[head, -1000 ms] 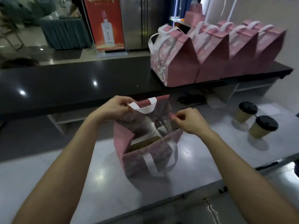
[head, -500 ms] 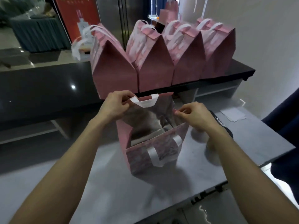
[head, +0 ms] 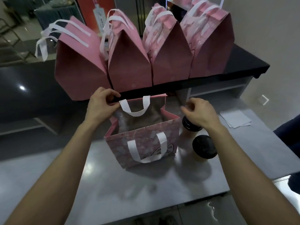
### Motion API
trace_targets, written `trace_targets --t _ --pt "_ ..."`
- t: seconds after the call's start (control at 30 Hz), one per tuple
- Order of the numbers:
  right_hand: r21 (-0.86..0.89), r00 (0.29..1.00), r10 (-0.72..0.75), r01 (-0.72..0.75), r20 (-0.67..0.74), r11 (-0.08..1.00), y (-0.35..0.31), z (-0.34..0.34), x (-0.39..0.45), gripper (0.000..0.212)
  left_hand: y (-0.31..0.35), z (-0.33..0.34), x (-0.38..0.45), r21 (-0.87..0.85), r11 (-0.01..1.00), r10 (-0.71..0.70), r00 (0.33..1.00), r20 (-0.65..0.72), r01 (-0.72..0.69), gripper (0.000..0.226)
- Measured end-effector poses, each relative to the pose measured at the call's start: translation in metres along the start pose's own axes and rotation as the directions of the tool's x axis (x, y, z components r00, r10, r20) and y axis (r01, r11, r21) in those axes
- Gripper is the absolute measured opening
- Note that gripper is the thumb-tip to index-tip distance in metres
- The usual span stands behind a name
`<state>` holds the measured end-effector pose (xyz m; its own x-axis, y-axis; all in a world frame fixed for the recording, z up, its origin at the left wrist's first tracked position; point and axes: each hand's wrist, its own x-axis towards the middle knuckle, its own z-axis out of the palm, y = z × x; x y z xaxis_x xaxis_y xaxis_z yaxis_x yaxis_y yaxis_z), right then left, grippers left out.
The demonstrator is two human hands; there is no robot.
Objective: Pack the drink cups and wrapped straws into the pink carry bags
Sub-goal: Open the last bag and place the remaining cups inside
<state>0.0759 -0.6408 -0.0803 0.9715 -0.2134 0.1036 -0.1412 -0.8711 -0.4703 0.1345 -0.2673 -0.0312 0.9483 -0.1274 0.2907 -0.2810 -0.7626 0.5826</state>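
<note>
An open pink carry bag [head: 142, 143] with white handles stands on the grey counter [head: 146, 189] in front of me. My left hand [head: 102, 104] pinches the bag's far rim at its left corner. My right hand [head: 199, 112] hovers just right of the bag with fingers loosely curled and holds nothing. Two brown drink cups with black lids stand right of the bag: one [head: 189, 125] partly under my right hand, the other [head: 204, 149] nearer me. What lies inside the bag is blurred. I see no wrapped straws.
Several closed pink bags [head: 129, 62] stand in a row on the raised black shelf [head: 243, 65] behind the open bag. White paper slips [head: 233, 119] lie on the counter at the right. A dark-clothed person's edge [head: 290, 132] shows at far right.
My right hand has let go of the bag's right rim and moved right, over the cups. The view has shifted closer, and the two cups have come into sight beside the bag.
</note>
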Motion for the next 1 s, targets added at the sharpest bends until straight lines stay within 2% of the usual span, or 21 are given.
trace_targets --t 0.03,0.1,0.17,0.27,0.33,0.43,0.5,0.57,0.63,0.7,0.8,0.9,1.0 --pt "-0.143 0.993 0.008 0.009 0.114 0.990 0.008 0.006 0.005 0.065 0.000 -0.001 -0.002 0.044 0.999 -0.010 0.999 -0.041 0.012 0.029" --pt "-0.298 0.939 0.112 -0.011 0.325 0.954 0.019 0.020 0.011 0.102 0.003 -0.004 -0.008 0.130 0.991 0.001 0.993 -0.118 0.014 0.039" --pt "-0.324 0.909 0.139 -0.004 0.393 0.946 0.028 0.032 0.016 0.109 0.006 -0.007 -0.016 0.247 0.969 0.032 0.988 -0.152 0.007 0.049" --pt "-0.273 0.919 0.132 -0.028 0.372 0.962 0.031 0.042 0.023 0.106 0.003 -0.015 -0.032 0.302 0.953 0.020 0.991 -0.132 0.021 0.061" --pt "-0.187 0.949 0.140 -0.088 0.283 0.978 0.022 0.037 0.028 0.103 -0.003 -0.021 -0.043 0.196 0.980 -0.014 0.998 -0.058 0.025 0.060" --pt "0.051 0.994 0.110 -0.109 -0.019 0.993 -0.003 0.008 0.031 0.092 -0.009 -0.028 -0.057 0.001 0.999 -0.034 0.999 0.040 0.034 0.051" --pt "0.160 0.968 0.047 -0.007 -0.247 0.987 -0.025 -0.019 0.024 0.093 -0.009 -0.030 -0.065 -0.027 1.000 0.016 0.998 0.069 -0.014 0.042" --pt "0.223 0.898 -0.050 0.162 -0.437 0.961 -0.050 -0.048 0.012 0.090 -0.006 -0.032 -0.071 -0.002 0.998 0.061 0.991 0.117 -0.061 0.036" --pt "0.293 0.841 -0.144 0.336 -0.522 0.895 -0.078 -0.070 -0.003 0.083 0.000 -0.033 -0.072 0.082 0.993 0.072 0.979 0.193 -0.089 0.042" --pt "0.412 0.855 -0.218 0.431 -0.470 0.803 -0.104 -0.082 -0.020 0.077 0.003 -0.033 -0.069 0.233 0.962 0.072 0.953 0.295 -0.144 0.066" --pt "0.569 0.910 -0.327 0.414 -0.254 0.710 -0.132 -0.088 -0.039 0.063 0.002 -0.034 -0.068 0.365 0.914 0.036 0.929 0.369 -0.180 0.107" --pt "0.608 0.927 -0.371 0.326 -0.055 0.724 -0.140 -0.078 -0.044 0.042 -0.003 -0.033 -0.069 0.386 0.906 0.008 0.920 0.393 -0.173 0.136" --pt "0.573 0.914 -0.384 0.248 0.129 0.781 -0.143 -0.062 -0.042 0.049 -0.009 -0.032 -0.072 0.334 0.929 -0.008 0.895 0.447 -0.159 0.150"
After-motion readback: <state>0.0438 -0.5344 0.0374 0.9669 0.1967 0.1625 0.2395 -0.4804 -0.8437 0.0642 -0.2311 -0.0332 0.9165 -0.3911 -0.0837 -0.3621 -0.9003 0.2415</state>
